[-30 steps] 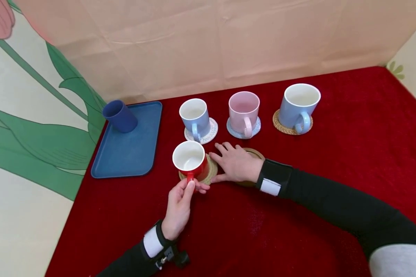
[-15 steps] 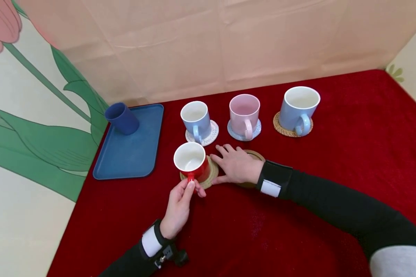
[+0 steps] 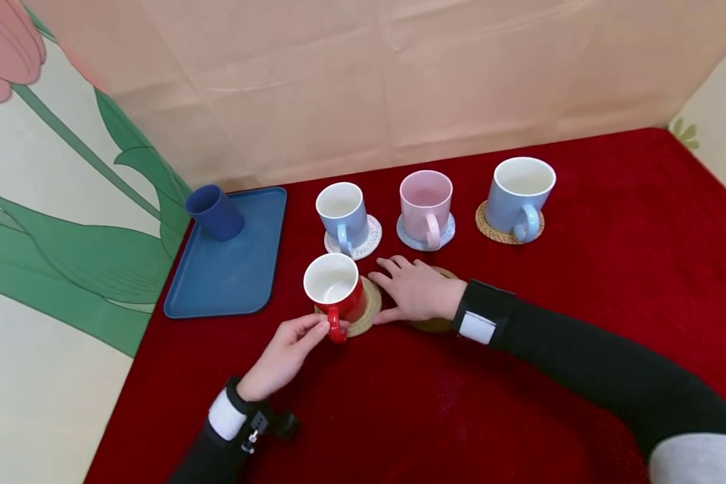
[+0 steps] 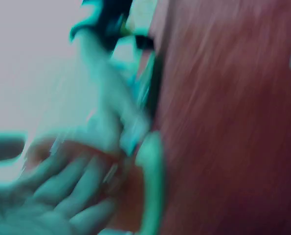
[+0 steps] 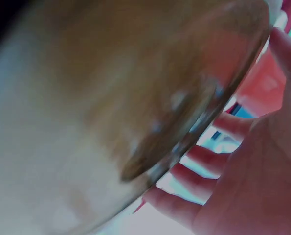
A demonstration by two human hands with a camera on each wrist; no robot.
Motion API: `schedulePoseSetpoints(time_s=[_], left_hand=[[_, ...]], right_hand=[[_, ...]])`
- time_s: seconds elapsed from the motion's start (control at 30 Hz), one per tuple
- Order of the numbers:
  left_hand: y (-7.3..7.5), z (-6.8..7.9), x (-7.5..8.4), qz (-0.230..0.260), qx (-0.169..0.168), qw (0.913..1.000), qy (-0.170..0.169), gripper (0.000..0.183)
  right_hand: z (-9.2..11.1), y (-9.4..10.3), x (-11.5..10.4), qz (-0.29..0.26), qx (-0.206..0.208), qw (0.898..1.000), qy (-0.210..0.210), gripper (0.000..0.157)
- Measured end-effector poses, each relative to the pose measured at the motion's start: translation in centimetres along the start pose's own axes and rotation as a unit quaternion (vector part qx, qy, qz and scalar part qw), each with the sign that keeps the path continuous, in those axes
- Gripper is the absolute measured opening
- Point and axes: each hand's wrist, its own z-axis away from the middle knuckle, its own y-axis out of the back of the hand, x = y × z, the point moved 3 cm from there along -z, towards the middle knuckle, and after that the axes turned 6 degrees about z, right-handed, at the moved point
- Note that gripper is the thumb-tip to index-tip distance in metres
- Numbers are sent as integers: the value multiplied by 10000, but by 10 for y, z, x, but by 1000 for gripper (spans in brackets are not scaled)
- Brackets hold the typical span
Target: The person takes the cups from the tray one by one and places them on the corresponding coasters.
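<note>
A red mug with a white inside stands on a round straw coaster, its handle facing the front. My left hand is at the left of that handle, thumb and fingers loosely extended; it is blurred in the left wrist view. The right hand lies spread, palm down, with its thumb and fingertips at the coaster's right edge. Beneath its palm and wrist, a brown round dish or coaster is partly hidden. Its shiny rim fills much of the right wrist view, blurred.
Behind stand a light blue mug on a white coaster, a pink mug on a pale blue coaster and a larger blue mug on a woven one. At left, a dark blue cup stands on a blue tray.
My left hand has let go of the red mug's handle and shifted left and down, leaving the handle in sight. The right hand and the mugs have stayed in place.
</note>
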Motion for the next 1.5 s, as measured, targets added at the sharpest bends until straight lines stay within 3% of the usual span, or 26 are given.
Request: schedulePoseSetpoints(time_s=[0.07, 0.17, 0.33, 0.47, 0.6, 0.73, 0.83, 0.93, 1.0, 1.2, 1.5], left_hand=[[18, 1, 6, -302, -53, 9995, -21, 32], [47, -3, 14, -521, 240, 9982, -160, 31], [93, -17, 26, -679, 1200, 9896, -410, 35], [126, -29, 31, -709, 2093, 9741, -485, 37], [158, -42, 31, -612, 3284, 9412, -505, 30], [188, -52, 27, -545, 4402, 8946, -546, 17], [203, -54, 24, -404, 5000, 8636, -500, 11], [212, -54, 21, -254, 5328, 8450, -374, 13], [215, -56, 19, -213, 5400, 8410, -256, 19], [222, -68, 7, -166, 5381, 8426, 128, 43], [233, -82, -8, -35, 5030, 8620, 625, 66]], right_hand=[[3, 1, 6, -202, 60, 9998, 39, 86], [9, 4, 17, -452, 126, 9989, 8, 86], [25, 9, 31, -593, 423, 9973, -41, 85], [40, 7, 41, -774, 582, 9953, -22, 86], [57, 3, 50, -953, 642, 9934, -57, 88], [78, -3, 59, -893, 824, 9925, -138, 90], [91, -7, 68, -880, 885, 9919, -226, 94], [101, -11, 77, -859, 826, 9922, -356, 100], [105, -14, 82, -852, 738, 9926, -450, 104], [111, -23, 89, -836, 538, 9933, -595, 113], [109, -26, 87, -744, 465, 9945, -567, 115]])
